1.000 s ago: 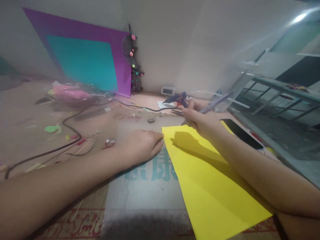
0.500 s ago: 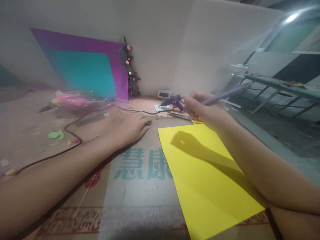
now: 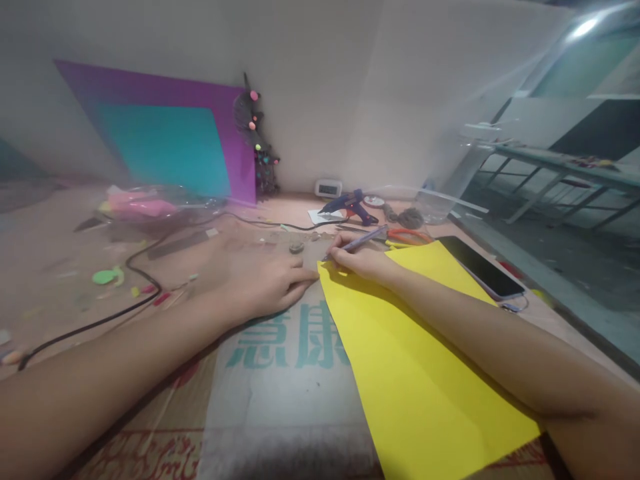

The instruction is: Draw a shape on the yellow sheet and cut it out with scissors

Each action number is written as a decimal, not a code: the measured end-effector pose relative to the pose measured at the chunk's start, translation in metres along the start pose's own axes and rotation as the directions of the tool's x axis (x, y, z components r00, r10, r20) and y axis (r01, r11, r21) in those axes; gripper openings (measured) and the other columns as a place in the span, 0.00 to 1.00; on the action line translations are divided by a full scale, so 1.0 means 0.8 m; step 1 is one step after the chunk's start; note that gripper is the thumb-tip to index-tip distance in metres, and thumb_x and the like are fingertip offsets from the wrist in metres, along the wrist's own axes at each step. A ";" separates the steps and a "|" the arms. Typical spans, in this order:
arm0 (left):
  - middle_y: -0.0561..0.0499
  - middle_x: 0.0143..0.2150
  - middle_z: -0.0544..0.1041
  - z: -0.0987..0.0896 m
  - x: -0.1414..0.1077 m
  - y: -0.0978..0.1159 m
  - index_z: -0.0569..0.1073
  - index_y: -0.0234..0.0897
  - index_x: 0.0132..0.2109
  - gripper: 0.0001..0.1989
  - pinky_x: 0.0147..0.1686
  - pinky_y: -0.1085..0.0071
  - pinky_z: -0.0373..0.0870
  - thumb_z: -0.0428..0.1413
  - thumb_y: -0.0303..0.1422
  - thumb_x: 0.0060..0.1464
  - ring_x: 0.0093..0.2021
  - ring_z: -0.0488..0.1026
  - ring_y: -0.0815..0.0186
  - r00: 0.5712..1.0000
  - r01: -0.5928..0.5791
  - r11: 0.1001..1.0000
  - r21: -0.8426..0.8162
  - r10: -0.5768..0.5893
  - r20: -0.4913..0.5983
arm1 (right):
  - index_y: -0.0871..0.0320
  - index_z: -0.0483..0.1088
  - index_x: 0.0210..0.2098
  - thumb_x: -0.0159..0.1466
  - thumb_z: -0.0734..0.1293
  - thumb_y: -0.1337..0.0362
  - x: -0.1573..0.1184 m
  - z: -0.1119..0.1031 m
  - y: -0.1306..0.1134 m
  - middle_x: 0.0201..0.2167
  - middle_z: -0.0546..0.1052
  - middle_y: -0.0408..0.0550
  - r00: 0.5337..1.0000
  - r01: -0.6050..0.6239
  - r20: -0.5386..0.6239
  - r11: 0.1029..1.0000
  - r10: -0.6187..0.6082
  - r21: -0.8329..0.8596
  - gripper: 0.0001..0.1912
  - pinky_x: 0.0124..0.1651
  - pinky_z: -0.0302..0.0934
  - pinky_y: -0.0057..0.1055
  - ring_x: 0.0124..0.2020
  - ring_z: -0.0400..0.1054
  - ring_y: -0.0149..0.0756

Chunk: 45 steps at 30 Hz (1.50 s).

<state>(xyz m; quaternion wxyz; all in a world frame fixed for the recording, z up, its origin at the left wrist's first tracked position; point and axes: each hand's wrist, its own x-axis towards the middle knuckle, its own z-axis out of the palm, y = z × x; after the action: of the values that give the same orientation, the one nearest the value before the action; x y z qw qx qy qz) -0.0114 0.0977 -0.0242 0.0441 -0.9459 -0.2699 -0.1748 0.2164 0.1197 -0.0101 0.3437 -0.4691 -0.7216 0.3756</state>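
My right hand [image 3: 363, 260] is closed around a slim purplish pen [image 3: 367, 239], its tip down at the far left corner of a yellow sheet of paper [image 3: 400, 347]. My left hand [image 3: 277, 277] lies on the work surface just left of that corner. Its index finger stretches out to the sheet's edge and seems to touch it, with nothing in the hand. Beyond the left hand sits a small dark round object [image 3: 296, 247]. Scissors with orange and yellow handles [image 3: 407, 236] lie behind the right hand, partly hidden.
A blue glue gun [image 3: 350, 205] rests near the wall, its black cord [image 3: 143, 267] running left. Right of the paper lies a phone [image 3: 483, 267]. A small digital clock [image 3: 329, 188], a purple and teal board [image 3: 170, 143] and a clear plastic bag [image 3: 150, 203] stand farther back.
My right hand has come down and left with the pen to the paper's far corner. My left hand has left the small round object and shifted toward the sheet's edge.
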 end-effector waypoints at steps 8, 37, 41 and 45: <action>0.48 0.36 0.79 -0.005 0.003 0.006 0.77 0.41 0.53 0.17 0.36 0.68 0.68 0.47 0.31 0.65 0.37 0.76 0.62 0.995 0.045 0.999 -0.008 -0.044 0.087 | 0.56 0.67 0.27 0.58 0.64 0.65 -0.003 0.006 -0.002 0.21 0.71 0.40 0.997 0.065 -0.029 0.989 -0.070 -0.130 0.04 0.27 0.55 0.26 0.23 0.64 0.29; 0.48 0.43 0.82 -0.006 0.004 0.007 0.77 0.41 0.53 0.16 0.40 0.66 0.72 0.48 0.31 0.63 0.41 0.79 0.59 0.992 0.078 0.996 -0.048 -0.073 0.108 | 0.57 0.68 0.28 0.60 0.65 0.63 -0.003 0.008 -0.004 0.23 0.72 0.41 0.997 0.076 0.024 0.983 -0.073 -0.169 0.06 0.29 0.56 0.28 0.25 0.64 0.31; 0.48 0.42 0.83 -0.006 0.005 0.007 0.77 0.41 0.53 0.17 0.39 0.67 0.71 0.48 0.31 0.64 0.41 0.79 0.60 0.991 0.080 0.996 -0.045 -0.075 0.114 | 0.57 0.68 0.27 0.59 0.65 0.64 -0.002 0.009 -0.002 0.23 0.71 0.41 0.995 0.100 0.004 0.981 -0.100 -0.168 0.05 0.28 0.54 0.27 0.25 0.63 0.30; 0.48 0.42 0.82 -0.007 0.006 0.007 0.77 0.41 0.53 0.17 0.39 0.67 0.71 0.47 0.31 0.64 0.40 0.79 0.60 0.990 0.082 0.996 -0.042 -0.076 0.121 | 0.56 0.66 0.27 0.58 0.64 0.64 -0.001 0.008 -0.002 0.22 0.69 0.39 0.996 0.089 -0.006 0.981 -0.091 -0.170 0.05 0.27 0.53 0.27 0.25 0.62 0.30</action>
<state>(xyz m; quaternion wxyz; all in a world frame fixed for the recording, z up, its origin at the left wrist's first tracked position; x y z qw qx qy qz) -0.0066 0.0940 -0.0171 -0.0013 -0.9440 -0.3050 -0.1260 0.2105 0.1168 -0.0123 0.3240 -0.4662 -0.7691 0.2936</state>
